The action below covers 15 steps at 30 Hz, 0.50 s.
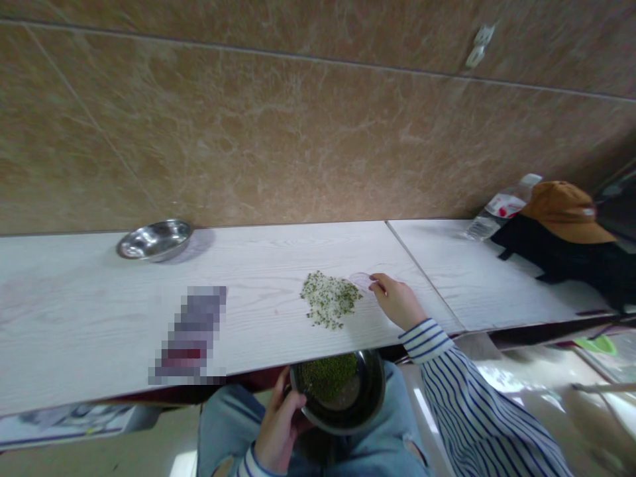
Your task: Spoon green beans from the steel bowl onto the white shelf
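In the head view, the white table (258, 258) is bounded at the back by the tiled wall (298, 146) and in front by a long edge, below which the person's lap is seen. A mixed pile of green beans and white grains (330, 299) is spread on the tabletop, nearer to the front edge than to the wall, with a narrow strip left before that edge. Wide room is left leftward, as far as the shallow metal bowl (169, 252) near the wall and a pixelated object (191, 331) by the front edge. To the right, the surface is crossed by a seam (424, 273); beyond it the far corner is taken up by a bottle (501, 209), a brown cap (566, 207) and a dark item (551, 255).

The right hand (396, 301) is reached over the front edge from the right, its striped sleeve (472, 404) slanting across. A thin clear utensil (360, 281) is pinched between its fingertips, the tip held at the pile's right side; whether the grains are touched cannot be told. By the left hand (278, 424), a deep metal bowl (380, 391) is gripped at its left side, thumb at the rim, just below the table edge. Green beans (330, 376) are held inside.
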### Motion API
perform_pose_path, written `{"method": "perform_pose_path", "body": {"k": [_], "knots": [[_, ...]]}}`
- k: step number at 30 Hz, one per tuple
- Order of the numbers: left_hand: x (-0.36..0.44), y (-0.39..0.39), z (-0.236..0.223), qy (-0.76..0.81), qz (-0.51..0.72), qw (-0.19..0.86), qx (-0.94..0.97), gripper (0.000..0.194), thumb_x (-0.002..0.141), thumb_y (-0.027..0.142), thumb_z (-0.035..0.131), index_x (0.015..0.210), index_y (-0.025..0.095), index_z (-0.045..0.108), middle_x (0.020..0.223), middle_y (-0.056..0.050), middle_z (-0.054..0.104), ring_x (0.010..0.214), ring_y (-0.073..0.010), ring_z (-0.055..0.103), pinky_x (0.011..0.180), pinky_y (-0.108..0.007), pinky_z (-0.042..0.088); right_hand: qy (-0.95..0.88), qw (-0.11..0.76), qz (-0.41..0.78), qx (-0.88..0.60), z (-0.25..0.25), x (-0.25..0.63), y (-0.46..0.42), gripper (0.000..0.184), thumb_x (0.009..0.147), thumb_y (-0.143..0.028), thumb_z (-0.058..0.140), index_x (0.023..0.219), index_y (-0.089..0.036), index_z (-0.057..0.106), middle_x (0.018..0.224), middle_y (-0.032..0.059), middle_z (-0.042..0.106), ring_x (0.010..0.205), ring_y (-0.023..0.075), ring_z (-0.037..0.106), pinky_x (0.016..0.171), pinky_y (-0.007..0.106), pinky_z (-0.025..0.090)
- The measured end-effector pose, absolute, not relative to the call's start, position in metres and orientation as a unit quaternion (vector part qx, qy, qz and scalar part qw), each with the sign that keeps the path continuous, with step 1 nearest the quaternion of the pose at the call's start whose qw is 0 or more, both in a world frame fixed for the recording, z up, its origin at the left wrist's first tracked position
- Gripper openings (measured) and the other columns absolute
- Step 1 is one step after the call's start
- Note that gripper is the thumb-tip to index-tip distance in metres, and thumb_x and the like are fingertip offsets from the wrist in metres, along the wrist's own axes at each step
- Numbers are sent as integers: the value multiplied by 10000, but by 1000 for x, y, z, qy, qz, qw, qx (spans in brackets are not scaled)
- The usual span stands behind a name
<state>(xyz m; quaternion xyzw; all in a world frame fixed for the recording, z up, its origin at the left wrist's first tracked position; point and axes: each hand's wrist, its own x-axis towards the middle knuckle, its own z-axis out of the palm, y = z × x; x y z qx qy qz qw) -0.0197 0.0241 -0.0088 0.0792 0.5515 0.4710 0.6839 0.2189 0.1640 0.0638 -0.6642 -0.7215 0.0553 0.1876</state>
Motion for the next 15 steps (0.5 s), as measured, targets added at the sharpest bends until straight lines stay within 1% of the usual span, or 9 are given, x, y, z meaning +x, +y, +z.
{"method": "perform_pose_path", "body": {"k": [5, 10, 15], "knots": [[-19, 26, -9, 553, 469, 684, 80, 656, 573, 151, 572, 1207, 269, 451, 760, 14, 611, 611, -114, 526, 532, -233, 428, -732, 182, 59, -653, 67, 210, 157, 283, 853, -246, 385, 1055, -192, 576, 885, 43, 685, 777, 153, 622, 676, 250, 419], [-19, 26, -7, 545, 466, 692, 82, 674, 569, 139, 558, 1218, 273, 438, 859, -8, 624, 613, -119, 537, 512, -240, 428, -740, 187, 62, -643, 69, 203, 152, 273, 851, -248, 398, 1050, -195, 577, 879, 40, 684, 774, 150, 622, 684, 248, 421], [-20, 25, -5, 543, 461, 697, 83, 647, 584, 142, 543, 1206, 280, 432, 872, -10, 604, 583, -119, 531, 484, -251, 425, -747, 193, 66, -633, 69, 197, 148, 272, 862, -244, 386, 1054, -188, 570, 878, 41, 681, 769, 147, 618, 682, 244, 421]]}}
